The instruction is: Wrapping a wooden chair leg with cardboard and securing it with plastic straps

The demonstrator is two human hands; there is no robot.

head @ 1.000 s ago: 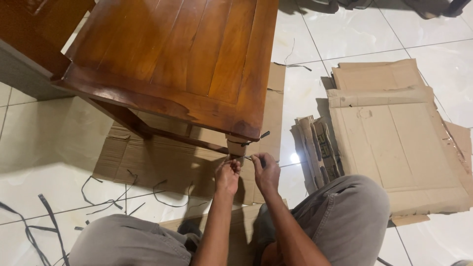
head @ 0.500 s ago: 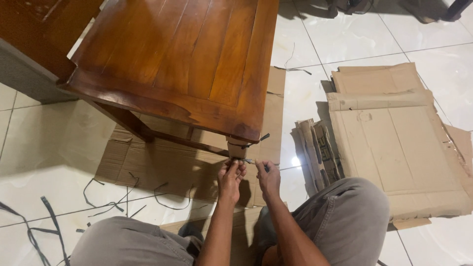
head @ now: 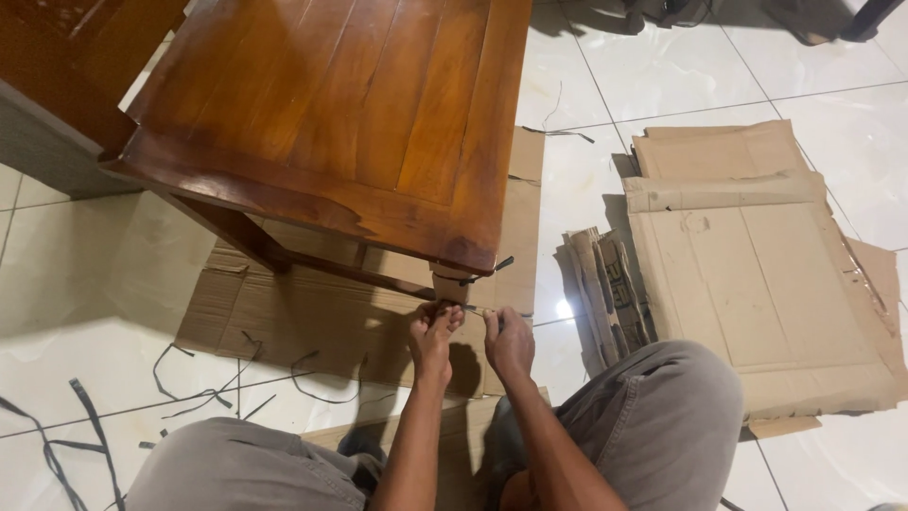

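Observation:
A glossy brown wooden chair (head: 340, 114) stands before me on flattened cardboard (head: 312, 317). Its near front leg (head: 452, 287) is wrapped in cardboard and bound with black strap. My left hand (head: 432, 333) pinches the wrapping low on that leg. Next to it on the right, my right hand (head: 509, 339) grips a small dark tool (head: 476, 309) whose tip points at the leg. A black strap end (head: 494, 267) sticks out just under the seat corner. Both hands almost touch each other.
A pile of flattened cardboard sheets (head: 757, 274) lies on the white tiled floor at right, with folded pieces (head: 605, 289) beside it. Cut black straps (head: 203, 383) are scattered on the tiles at left. My bent knees (head: 662, 416) in grey trousers fill the bottom.
Both hands stay at the wrapped leg; my right hand has shifted slightly left, closer to my left hand, and the tool shows less. The view has drifted a little.

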